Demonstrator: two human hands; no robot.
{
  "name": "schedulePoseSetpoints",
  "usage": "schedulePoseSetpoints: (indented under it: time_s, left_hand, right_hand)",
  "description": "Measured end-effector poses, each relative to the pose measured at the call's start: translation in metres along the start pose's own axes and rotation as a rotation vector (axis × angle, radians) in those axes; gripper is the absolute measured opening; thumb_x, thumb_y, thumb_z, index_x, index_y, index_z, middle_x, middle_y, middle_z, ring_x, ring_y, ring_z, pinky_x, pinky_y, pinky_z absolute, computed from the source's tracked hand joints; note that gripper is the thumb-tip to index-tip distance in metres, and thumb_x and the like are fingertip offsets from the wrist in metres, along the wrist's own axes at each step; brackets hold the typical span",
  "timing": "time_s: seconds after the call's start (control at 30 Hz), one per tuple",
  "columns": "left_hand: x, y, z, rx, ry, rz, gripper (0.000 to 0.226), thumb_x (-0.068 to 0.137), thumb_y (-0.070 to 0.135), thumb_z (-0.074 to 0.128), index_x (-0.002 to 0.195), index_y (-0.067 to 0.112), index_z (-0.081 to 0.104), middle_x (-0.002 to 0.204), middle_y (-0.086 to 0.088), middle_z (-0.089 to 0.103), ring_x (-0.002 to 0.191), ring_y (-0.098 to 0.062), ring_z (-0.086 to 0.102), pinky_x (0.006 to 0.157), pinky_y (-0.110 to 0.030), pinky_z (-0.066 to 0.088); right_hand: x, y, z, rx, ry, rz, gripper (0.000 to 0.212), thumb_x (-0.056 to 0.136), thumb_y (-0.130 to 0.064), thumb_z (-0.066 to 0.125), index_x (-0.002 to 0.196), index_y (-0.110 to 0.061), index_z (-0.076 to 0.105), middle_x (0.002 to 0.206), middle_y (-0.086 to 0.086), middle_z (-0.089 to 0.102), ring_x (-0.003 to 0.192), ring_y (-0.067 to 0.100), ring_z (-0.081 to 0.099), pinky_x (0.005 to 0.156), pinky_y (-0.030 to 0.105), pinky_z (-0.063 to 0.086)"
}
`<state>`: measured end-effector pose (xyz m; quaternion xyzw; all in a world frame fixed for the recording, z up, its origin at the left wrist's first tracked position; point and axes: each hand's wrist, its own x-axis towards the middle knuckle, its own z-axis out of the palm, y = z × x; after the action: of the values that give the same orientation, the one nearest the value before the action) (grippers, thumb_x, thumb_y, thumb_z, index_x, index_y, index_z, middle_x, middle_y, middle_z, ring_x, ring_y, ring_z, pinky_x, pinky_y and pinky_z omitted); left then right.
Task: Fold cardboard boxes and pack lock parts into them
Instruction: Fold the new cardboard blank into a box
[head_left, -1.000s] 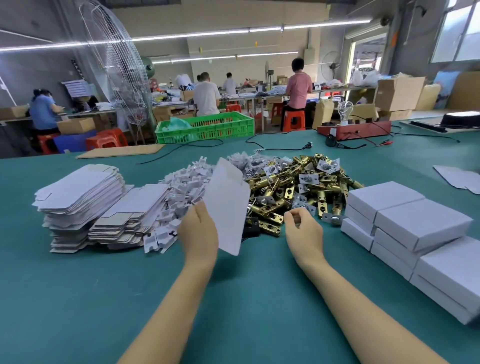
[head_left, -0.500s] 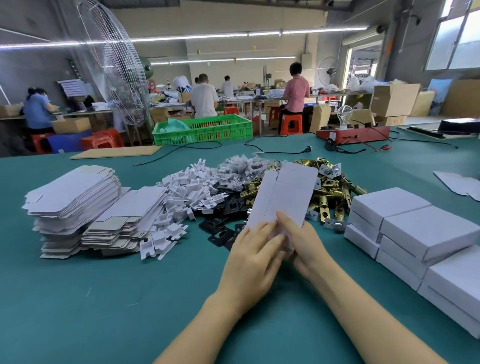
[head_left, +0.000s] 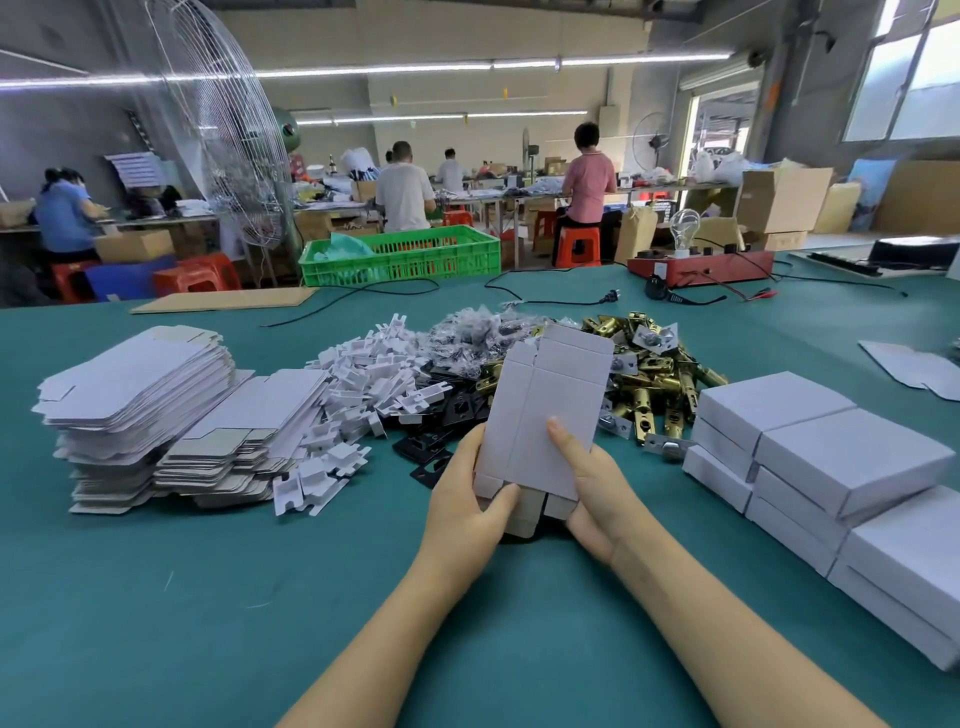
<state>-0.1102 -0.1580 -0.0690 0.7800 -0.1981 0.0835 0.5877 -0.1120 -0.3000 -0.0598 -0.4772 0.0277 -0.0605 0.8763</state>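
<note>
A white cardboard box blank stands upright and part-formed above the green table. My left hand grips its lower left edge, thumb on the front. On the right side my right hand holds it, thumb pressed on the front panel. Its bottom flaps are bent under between my hands. Behind it lie brass lock latches, black plates and white plastic inserts.
Two stacks of flat box blanks sit at the left. Closed white boxes are stacked at the right. A green crate, cables and a red tester with a bulb stand at the far edge. Other people work at benches behind.
The blank went from my left hand alone to both hands, then was lifted upright and opened out, with its bottom flaps bent under.
</note>
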Motion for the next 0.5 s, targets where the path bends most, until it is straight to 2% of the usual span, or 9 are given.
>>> schedulePoseSetpoints:
  time_s: [0.07,0.2,0.3,0.37,0.43,0.5]
  left_hand:
    - [0.0008,-0.0027,-0.0006,-0.003,0.002,-0.009,0.062,0.088,-0.002,0.064,0.127,0.042,0.043,0.122,0.019,0.061,0.107,0.009,0.058,0.089,-0.007,0.043]
    - [0.0018,-0.0055,0.0001,-0.009,0.021,0.004,0.059,0.091,0.000,0.062,0.126,0.044,0.045,0.122,0.022,0.061,0.108,0.008,0.059,0.088,-0.008,0.044]
    - [0.0025,-0.0061,0.0008,-0.017,0.044,-0.018,0.059,0.091,0.003,0.063,0.129,0.042,0.042,0.122,0.020,0.061,0.107,0.006,0.059,0.089,-0.013,0.047]
    - [0.0033,-0.0072,0.0003,-0.023,0.035,-0.032,0.064,0.089,0.002,0.064,0.125,0.048,0.041,0.116,0.027,0.063,0.106,0.007,0.059,0.086,-0.013,0.047]
    - [0.0032,-0.0080,0.0001,-0.011,0.007,-0.031,0.072,0.085,-0.004,0.062,0.120,0.056,0.040,0.113,0.038,0.060,0.106,0.011,0.056,0.079,-0.005,0.044]
    - [0.0025,-0.0089,0.0003,0.008,0.000,-0.036,0.076,0.085,-0.004,0.061,0.129,0.053,0.036,0.123,0.036,0.055,0.113,0.011,0.052,0.081,-0.002,0.041]
  right_hand:
    - [0.0007,0.0005,-0.0005,0.020,0.004,0.019,0.042,0.086,-0.037,0.061,0.121,-0.014,0.059,0.111,0.008,0.072,0.100,0.025,0.069,0.072,0.039,0.059]
    - [0.0032,0.0015,0.0021,-0.024,0.080,0.002,0.038,0.094,-0.038,0.056,0.124,-0.015,0.057,0.114,0.006,0.071,0.105,0.025,0.067,0.091,0.049,0.053]
    - [0.0035,0.0019,0.0027,-0.134,0.150,-0.045,0.035,0.097,-0.038,0.053,0.120,-0.012,0.055,0.118,0.006,0.067,0.110,0.025,0.063,0.097,0.051,0.049]
    - [0.0032,0.0022,0.0018,-0.232,0.192,-0.066,0.028,0.098,-0.036,0.050,0.112,-0.013,0.053,0.117,0.007,0.065,0.109,0.024,0.062,0.099,0.051,0.048]
    - [0.0020,0.0025,0.0017,-0.288,0.204,-0.084,0.024,0.098,-0.036,0.049,0.110,-0.016,0.051,0.115,0.006,0.065,0.105,0.021,0.063,0.096,0.047,0.050]
    - [-0.0002,0.0029,0.0024,-0.329,0.184,-0.097,0.024,0.098,-0.037,0.049,0.113,-0.020,0.049,0.114,0.002,0.065,0.104,0.018,0.063,0.090,0.040,0.052]
